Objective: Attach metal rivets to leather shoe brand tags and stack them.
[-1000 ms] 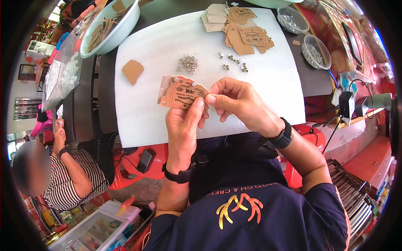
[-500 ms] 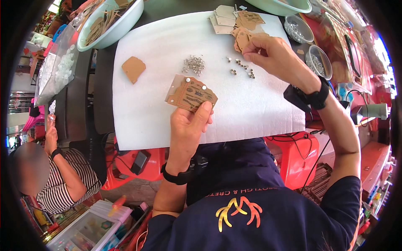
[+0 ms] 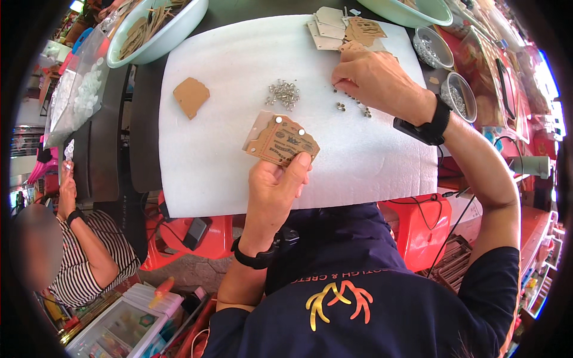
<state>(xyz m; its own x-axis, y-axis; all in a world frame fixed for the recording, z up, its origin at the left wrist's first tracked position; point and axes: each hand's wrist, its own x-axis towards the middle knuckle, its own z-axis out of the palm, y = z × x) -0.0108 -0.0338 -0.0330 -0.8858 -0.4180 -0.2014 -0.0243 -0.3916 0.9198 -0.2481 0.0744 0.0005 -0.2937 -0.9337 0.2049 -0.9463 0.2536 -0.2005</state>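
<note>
My left hand (image 3: 271, 188) pinches a printed brown card piece (image 3: 283, 140) with a wavy edge, thumb on top. Two silvery-white stud heads show along its far edge, and a clear plate (image 3: 256, 128) sticks out at its left. My right hand (image 3: 382, 80) is over the small dark-rimmed metal caps (image 3: 365, 111), fingers drawn together; what they hold, if anything, is hidden. Between the hands lies a heap of shiny rivets (image 3: 282, 94). Beyond the right hand are brown cut-out pieces (image 3: 365, 28) beside pale plates (image 3: 327, 27). A single tan piece (image 3: 191, 97) rests at the left.
A white foam sheet (image 3: 221, 161) covers the dark table (image 3: 149, 101). Pale green basins (image 3: 197, 27) stand at its far corners. Two clear tubs (image 3: 458, 98) of metal parts sit along the right edge. Another person (image 3: 89, 250) sits at the left.
My right hand has drawn back from the brown pieces toward the metal caps, now covering some of them. My left hand has shifted slightly right and nearer, still gripping the card piece.
</note>
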